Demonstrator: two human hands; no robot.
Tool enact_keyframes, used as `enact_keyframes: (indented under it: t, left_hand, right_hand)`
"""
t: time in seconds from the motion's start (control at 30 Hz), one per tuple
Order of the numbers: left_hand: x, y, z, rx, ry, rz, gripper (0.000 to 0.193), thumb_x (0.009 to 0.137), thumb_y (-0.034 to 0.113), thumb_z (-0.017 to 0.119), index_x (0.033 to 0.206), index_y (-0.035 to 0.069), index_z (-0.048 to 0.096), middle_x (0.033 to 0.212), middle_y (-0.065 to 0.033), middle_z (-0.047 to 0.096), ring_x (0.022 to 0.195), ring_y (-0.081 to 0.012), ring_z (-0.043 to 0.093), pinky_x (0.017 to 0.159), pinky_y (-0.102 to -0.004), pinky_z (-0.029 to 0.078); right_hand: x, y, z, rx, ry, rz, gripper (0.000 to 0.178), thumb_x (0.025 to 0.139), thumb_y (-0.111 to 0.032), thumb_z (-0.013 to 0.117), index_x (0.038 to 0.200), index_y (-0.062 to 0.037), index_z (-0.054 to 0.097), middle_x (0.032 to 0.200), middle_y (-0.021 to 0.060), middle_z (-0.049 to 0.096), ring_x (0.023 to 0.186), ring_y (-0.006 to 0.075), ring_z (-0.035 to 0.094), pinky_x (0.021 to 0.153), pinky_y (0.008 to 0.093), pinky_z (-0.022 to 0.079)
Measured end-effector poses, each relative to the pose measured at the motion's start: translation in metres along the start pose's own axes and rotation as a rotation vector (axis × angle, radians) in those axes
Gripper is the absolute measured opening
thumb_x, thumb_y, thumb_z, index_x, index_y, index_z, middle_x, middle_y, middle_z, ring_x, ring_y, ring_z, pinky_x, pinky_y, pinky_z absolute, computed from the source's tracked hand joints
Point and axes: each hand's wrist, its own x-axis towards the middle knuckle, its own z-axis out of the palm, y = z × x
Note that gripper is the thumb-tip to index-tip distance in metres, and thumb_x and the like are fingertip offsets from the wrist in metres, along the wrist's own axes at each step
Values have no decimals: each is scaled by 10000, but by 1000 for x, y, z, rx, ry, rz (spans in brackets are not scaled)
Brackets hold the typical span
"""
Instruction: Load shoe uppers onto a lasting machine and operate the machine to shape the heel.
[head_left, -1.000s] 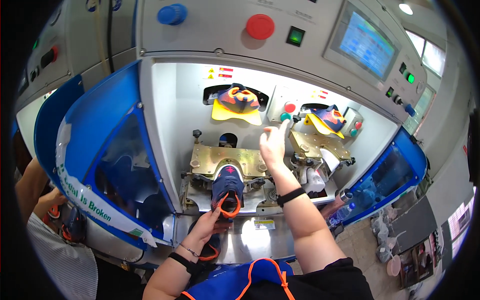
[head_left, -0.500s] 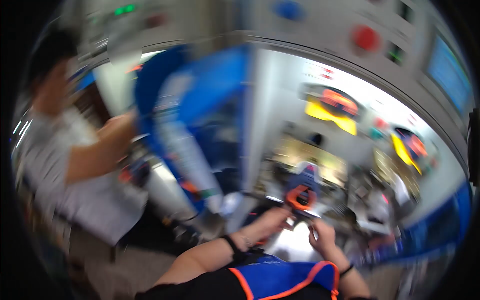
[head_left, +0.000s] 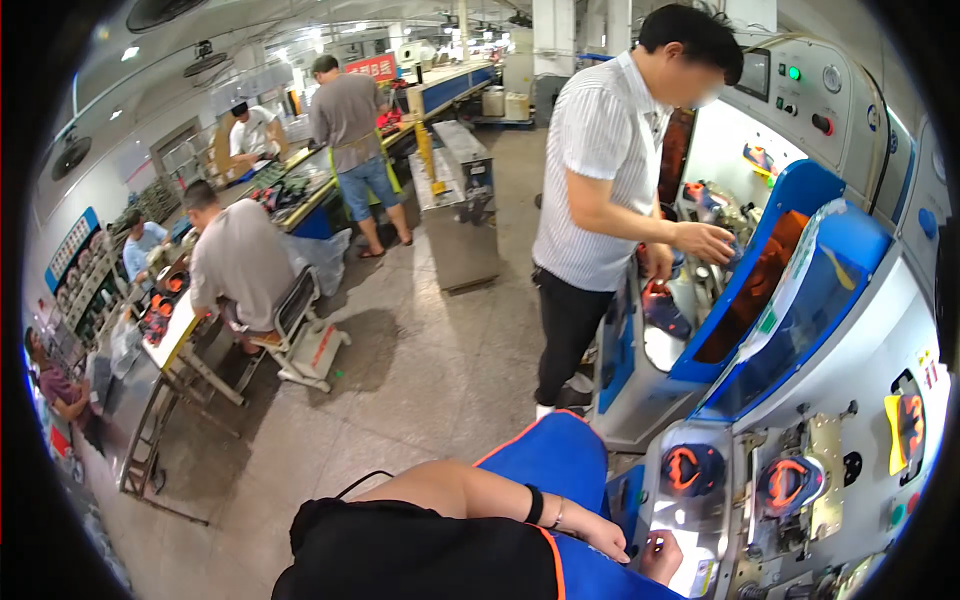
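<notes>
My left hand (head_left: 602, 536), a black band on its wrist, hangs over my blue apron (head_left: 556, 452) with the fingers curled together. My right hand (head_left: 661, 557) is closed beside it, at the edge of a shiny metal ledge (head_left: 688, 535). Whatever either hand may hold is too small or hidden. On that ledge, beyond my hands, sits a dark blue shoe upper (head_left: 693, 470) with an orange collar. Another orange-and-blue shoe upper (head_left: 790, 485) is mounted on the machine's metal fixture (head_left: 828, 490), apart from both hands.
A person in a striped shirt (head_left: 612, 170) reaches into the neighbouring machine, near another dark shoe (head_left: 665, 310). A blue-framed shield (head_left: 800, 320) stands between the two stations. To the left, a person sits on a wheeled chair (head_left: 312, 345) at a long workbench (head_left: 180, 335). A metal cabinet (head_left: 460, 220) stands farther back.
My view has swung left, from the machine toward the workshop floor. The orange-collared upper near my hands now sits on the ledge, and my hands are apart from it.
</notes>
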Motion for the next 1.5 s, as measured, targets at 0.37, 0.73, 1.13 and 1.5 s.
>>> enact_keyframes:
  t: [0.37,0.73,1.13,1.5]
  left_hand:
    - [-98,-22,112,-122,-41,-26,377,978,391,568,896,38,673,843,-35,678,818,-112,601,754,-289,484]
    - [-165,-66,114,-208,-450,-153,275,1003,295,554,911,47,629,897,-37,684,846,-92,605,799,-247,490]
    - [-189,-105,146,-13,-802,-99,251,1002,278,561,1018,31,604,949,-40,656,872,-94,600,804,-257,499]
    - [-180,-102,92,-111,-478,-235,244,998,270,564,991,29,603,927,-64,678,836,-110,618,775,-257,509]
  right_hand:
    - [-197,-63,89,259,-271,144,203,798,-240,661,886,-59,634,789,206,645,757,400,643,661,492,493]
    - [-266,-207,78,-181,-112,826,232,871,-264,591,1015,-88,635,940,173,663,895,361,643,774,466,509]
    - [-325,-319,130,-102,-193,1157,246,919,-278,573,1074,-92,619,934,164,671,899,335,671,725,456,535]
    - [-234,-216,-73,-282,584,581,76,846,-142,631,862,-68,637,882,131,623,820,333,622,715,411,512]
